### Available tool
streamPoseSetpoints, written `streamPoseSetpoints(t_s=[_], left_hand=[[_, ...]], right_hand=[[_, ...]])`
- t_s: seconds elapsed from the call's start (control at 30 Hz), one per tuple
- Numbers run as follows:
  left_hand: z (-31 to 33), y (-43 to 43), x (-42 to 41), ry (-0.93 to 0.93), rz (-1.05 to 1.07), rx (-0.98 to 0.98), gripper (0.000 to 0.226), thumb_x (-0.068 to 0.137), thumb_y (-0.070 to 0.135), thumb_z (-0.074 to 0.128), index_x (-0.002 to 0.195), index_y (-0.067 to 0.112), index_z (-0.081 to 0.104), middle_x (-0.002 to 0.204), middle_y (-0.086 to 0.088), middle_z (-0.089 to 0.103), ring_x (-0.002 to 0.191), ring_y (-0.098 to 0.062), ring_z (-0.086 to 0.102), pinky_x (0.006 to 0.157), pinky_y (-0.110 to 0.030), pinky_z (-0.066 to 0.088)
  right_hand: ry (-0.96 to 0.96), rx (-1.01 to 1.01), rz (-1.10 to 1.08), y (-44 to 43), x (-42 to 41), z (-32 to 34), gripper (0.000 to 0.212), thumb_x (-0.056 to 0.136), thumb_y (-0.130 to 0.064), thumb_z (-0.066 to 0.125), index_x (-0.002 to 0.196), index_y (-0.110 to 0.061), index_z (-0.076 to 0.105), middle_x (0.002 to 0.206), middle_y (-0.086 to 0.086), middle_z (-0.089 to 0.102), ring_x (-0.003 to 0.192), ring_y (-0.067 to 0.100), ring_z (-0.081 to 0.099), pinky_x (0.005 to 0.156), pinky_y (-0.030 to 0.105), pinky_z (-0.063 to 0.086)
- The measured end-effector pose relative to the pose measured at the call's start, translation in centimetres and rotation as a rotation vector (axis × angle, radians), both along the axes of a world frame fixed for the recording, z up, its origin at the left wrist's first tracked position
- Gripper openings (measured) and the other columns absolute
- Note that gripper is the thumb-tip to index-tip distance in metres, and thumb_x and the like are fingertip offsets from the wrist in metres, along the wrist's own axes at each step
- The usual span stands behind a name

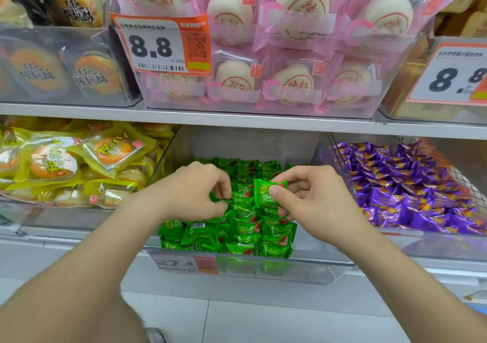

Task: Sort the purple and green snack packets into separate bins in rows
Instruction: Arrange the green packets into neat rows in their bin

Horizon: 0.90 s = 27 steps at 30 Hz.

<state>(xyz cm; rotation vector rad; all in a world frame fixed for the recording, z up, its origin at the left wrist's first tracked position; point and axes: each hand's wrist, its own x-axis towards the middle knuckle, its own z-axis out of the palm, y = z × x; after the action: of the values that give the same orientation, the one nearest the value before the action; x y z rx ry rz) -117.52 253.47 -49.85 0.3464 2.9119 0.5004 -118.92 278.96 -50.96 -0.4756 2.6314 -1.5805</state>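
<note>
Holding one green snack packet upright between thumb and fingers, the right hand probably aims it at a row in the clear green-packet bin. The left hand pinches another green packet lying there. Purple snack packets fill the next bin on the right.

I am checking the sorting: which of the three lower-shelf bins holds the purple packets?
The right bin, next to the middle bin of green packets; the left bin holds yellow packs.
</note>
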Motion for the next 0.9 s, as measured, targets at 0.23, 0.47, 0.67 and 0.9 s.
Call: streamPoseSetpoints(t_s=[0.23,0.47,0.67,0.9], left_hand=[[-0.6,0.1,0.1,-0.129,-0.040,-0.384,0.044,0.092,0.053,0.069,0.134,0.039,0.066,0.133,0.007,0.051,0.127,-0.024,0.038,0.099,-0.046,0.034],[-1.1,-0.6,-0.3,0.045,-0.030,-0.333,0.020,0.097,0.051,0.064,0.095,0.033,0.071,0.109,0.014,0.058,0.114,-0.017,0.044,0.092,-0.042,0.033],[0.4,1.1,0.4,0.160,0.026,0.426,0.015,0.108,0.028,0.049,0.095,0.024,0.054,0.106,0.007,0.072,0.057,-0.003,0.051,0.060,-0.040,0.052],[0.1,5.7,0.2,0.061,-0.044,0.625,0.011,0.107,0.042,0.052,0.109,0.038,0.062,0.081,0.003,0.052,0.068,-0.012,0.049,0.065,-0.041,0.045]], right_hand=[[0.086,0.057,0.062,-1.2,0.5,-0.6,0.004,0.091,-0.030,0.079,0.093,-0.031,0.076,0.078,0.002,0.073,0.067,0.017,0.075,0.077,0.047,0.063],[0.030,-0.015,0.061,-1.1,0.2,-0.4,0.019,0.096,-0.022,0.075,0.114,-0.023,0.073,0.081,0.004,0.075,0.070,0.014,0.077,0.082,0.046,0.063],[0.132,0.072,-0.009,0.2,-0.1,0.7,0.013,0.085,-0.032,0.086,0.095,-0.030,0.079,0.078,-0.007,0.076,0.073,0.005,0.073,0.076,0.030,0.061],[0.141,0.010,0.019,1.8,0.0,1.1,0.025,0.086,-0.020,0.085,0.102,-0.030,0.069,0.081,-0.007,0.077,0.072,0.015,0.074,0.076,0.041,0.063]])
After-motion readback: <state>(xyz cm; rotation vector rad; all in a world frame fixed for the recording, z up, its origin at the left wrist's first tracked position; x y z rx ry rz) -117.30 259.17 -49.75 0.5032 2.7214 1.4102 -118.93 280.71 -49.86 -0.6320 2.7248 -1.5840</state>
